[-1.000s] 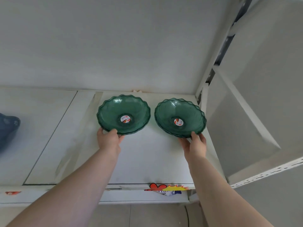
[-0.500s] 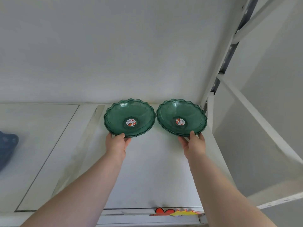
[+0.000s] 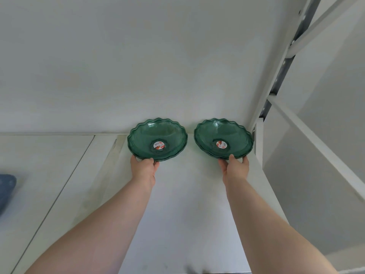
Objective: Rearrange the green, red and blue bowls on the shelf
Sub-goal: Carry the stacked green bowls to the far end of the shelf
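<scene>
Both bare forearms reach up and away from the camera over the white shelf (image 3: 177, 194), roughly parallel, each ending at the near rim of a green bowl. The left hand (image 3: 143, 168) has its thumb on the left side of the rim and its fingers curled against the near edge of the left green bowl (image 3: 157, 139), closed on that rim. The right hand (image 3: 235, 167) holds the near rim of the right green bowl (image 3: 223, 139) in the same way, one finger pointing up over the edge and the others spread along it; it too is clamped on the rim.

The two bowls sit side by side at the far end of the shelf, close to the back wall (image 3: 138, 66), with a narrow gap between them. The right one lies just beside the white upright post (image 3: 262, 107) at the shelf's right corner. Whether the bowls rest flat on the shelf or are slightly lifted at the near edge, I cannot tell.

Each bowl is translucent dark green, shallow and wide, with a scalloped wavy rim and a round red-and-white sticker (image 3: 159, 144) at its centre. The layered edges suggest each may be a small stack. At the far left edge, part of a blue object (image 3: 7, 186) shows, blurred.
</scene>
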